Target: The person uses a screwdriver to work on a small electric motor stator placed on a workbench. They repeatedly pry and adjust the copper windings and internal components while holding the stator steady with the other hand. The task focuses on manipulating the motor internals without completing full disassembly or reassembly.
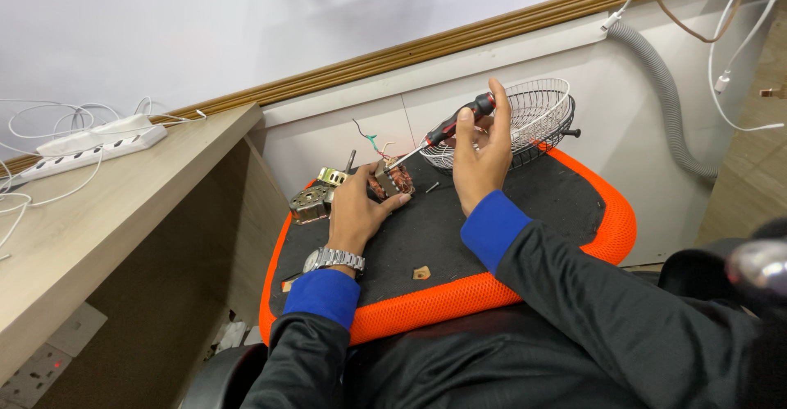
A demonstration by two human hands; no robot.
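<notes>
The left hand (358,208) clamps a small motor (392,180) with copper windings against the black, orange-rimmed surface (525,204), thumb pressed along its near side. The right hand (482,148) is clenched round the red-and-black handle of a screwdriver (443,131).

The screwdriver's long axis runs from about 2 o'clock at the handle down to 8 o'clock at the tip, and the thin shaft ends right at the top of the motor; whether the tip is seated in a screw I cannot tell. So the motor lies at roughly 8 o'clock from the right hand, near it, and just at 1 o'clock from the left hand, which is touching it.

A metal motor housing (311,203) sits at 9 o'clock of the motor, just beside the left hand. A wire fan guard (537,114) rests at 2 o'clock behind the right hand. A loose screw (432,187) lies between the two hands on the surface.
</notes>
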